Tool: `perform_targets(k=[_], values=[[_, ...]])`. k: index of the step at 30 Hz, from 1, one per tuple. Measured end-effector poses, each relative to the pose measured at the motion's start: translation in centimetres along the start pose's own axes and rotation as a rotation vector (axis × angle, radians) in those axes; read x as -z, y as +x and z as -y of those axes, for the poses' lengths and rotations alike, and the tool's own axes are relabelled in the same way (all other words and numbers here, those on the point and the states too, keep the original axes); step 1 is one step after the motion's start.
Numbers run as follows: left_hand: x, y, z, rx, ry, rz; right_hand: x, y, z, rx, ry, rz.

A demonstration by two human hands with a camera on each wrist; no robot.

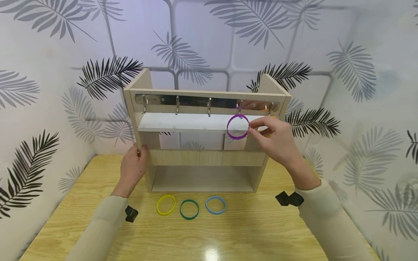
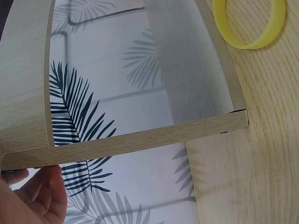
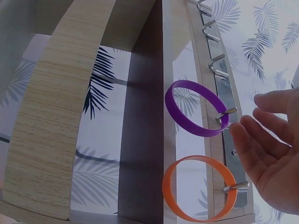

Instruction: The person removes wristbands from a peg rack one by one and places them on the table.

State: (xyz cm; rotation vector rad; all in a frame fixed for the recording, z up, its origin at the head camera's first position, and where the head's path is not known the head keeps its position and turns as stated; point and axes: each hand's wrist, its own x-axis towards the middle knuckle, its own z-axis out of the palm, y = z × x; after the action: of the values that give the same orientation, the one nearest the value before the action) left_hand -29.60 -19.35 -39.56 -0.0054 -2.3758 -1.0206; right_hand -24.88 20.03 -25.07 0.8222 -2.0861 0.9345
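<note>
A light wooden shelf unit (image 1: 209, 158) with a metal hook strip stands against the wall. My left hand (image 1: 133, 165) grips the edge of its left side panel (image 2: 140, 139). A purple wristband (image 3: 187, 122) hangs on a hook (image 3: 227, 113) second from the right. Right beside that band is my right hand (image 3: 273, 149), its fingertips close to the band's edge and the thumb apart from the fingers. An orange wristband (image 3: 170, 193) hangs on the rightmost hook; in the head view the right hand mostly hides it.
On the wooden table (image 1: 209, 235) in front of the unit lie a yellow wristband (image 1: 158, 209), a green wristband (image 1: 189, 218) and a light blue wristband (image 1: 215, 212). A white inner shelf (image 1: 183, 122) runs below the hooks. Leaf-patterned wall covering (image 1: 202, 21) surrounds the table.
</note>
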Motion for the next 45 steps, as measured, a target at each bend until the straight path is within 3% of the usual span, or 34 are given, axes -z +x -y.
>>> perform_targets(k=[8,22,35,45], values=[[0.0,0.0,0.0,-0.010,0.003,-0.006,0.2,0.8,0.0,-0.061,-0.052,-0.004],[-0.1,0.0,0.0,-0.003,0.009,-0.005,-0.4,1.7,-0.5,-0.192,-0.113,0.068],[0.0,0.0,0.0,-0.001,0.001,-0.011,-1.1,2.2,-0.4,-0.165,-0.126,0.083],[0.0,0.0,0.1,0.003,-0.001,-0.011,-1.4,2.2,-0.5,-0.190,-0.151,0.092]])
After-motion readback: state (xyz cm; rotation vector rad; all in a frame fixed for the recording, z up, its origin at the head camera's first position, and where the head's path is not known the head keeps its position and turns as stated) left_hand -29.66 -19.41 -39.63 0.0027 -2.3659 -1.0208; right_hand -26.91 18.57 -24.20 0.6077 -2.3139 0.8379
